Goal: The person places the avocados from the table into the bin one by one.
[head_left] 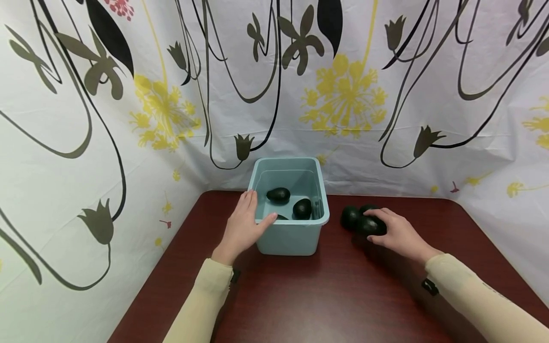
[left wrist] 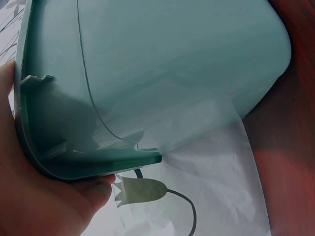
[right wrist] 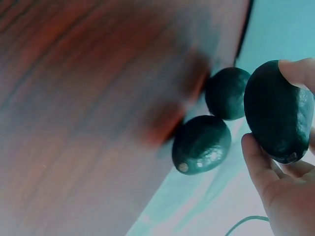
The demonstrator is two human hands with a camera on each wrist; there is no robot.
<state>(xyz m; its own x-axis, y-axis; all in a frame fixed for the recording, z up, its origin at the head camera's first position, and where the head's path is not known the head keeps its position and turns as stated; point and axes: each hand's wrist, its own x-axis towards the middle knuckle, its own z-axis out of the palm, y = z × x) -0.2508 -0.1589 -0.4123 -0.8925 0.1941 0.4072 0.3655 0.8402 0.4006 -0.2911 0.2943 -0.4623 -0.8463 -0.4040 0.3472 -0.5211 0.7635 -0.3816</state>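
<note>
A pale blue plastic bin (head_left: 288,238) stands on the table with several dark green avocados inside, among them one avocado (head_left: 278,195) at the back and another avocado (head_left: 302,208) on the right. My left hand (head_left: 244,226) rests on the bin's near left corner, fingers extended along the left rim and thumb across the front rim. To the right of the bin, my right hand (head_left: 396,233) holds an avocado (right wrist: 275,110) between thumb and fingers, just above the table. Two more avocados, one nearer (right wrist: 202,145) and one behind (right wrist: 229,93), lie close beside it.
The dark red-brown table (head_left: 343,295) ends at a white floral cloth (head_left: 266,114) hanging behind and to the left. The bin's walls rise higher than the avocados inside. Its far end is close to the cloth.
</note>
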